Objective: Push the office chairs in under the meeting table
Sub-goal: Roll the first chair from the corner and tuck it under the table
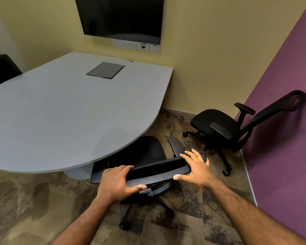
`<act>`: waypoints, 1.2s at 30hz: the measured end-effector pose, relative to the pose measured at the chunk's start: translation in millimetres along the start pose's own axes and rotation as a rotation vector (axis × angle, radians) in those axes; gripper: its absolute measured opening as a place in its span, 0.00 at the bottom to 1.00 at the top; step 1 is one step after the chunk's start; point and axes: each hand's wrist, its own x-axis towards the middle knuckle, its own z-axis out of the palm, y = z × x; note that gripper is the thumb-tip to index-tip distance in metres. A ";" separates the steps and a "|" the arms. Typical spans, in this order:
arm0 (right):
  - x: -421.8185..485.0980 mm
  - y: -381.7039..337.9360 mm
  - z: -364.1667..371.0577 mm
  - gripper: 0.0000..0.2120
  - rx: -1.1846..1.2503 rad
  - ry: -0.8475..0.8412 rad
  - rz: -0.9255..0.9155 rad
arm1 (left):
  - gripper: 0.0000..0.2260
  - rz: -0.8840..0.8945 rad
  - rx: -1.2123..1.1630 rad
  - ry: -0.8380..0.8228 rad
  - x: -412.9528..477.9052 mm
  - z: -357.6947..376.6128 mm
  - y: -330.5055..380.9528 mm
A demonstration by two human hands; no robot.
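Note:
A black office chair (145,152) stands right in front of me, its seat partly under the rounded end of the grey meeting table (60,112). My left hand (117,181) grips the left end of the chair's backrest top. My right hand (197,167) lies on the right end of the same backrest top, fingers spread over it and thumb under. A second black office chair (217,126) stands apart from the table at the right, its tall back leaning against the purple wall (281,138).
A dark screen (122,16) hangs on the yellow wall above a row of sockets (131,44). A cable hatch (105,70) is set in the tabletop. Another black chair back (2,69) shows at the far left. Patterned carpet (193,209) covers the floor.

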 end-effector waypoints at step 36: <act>210.7 43.0 -74.4 0.56 0.018 -0.253 -0.230 | 0.48 -0.383 0.064 0.112 123.7 27.3 39.8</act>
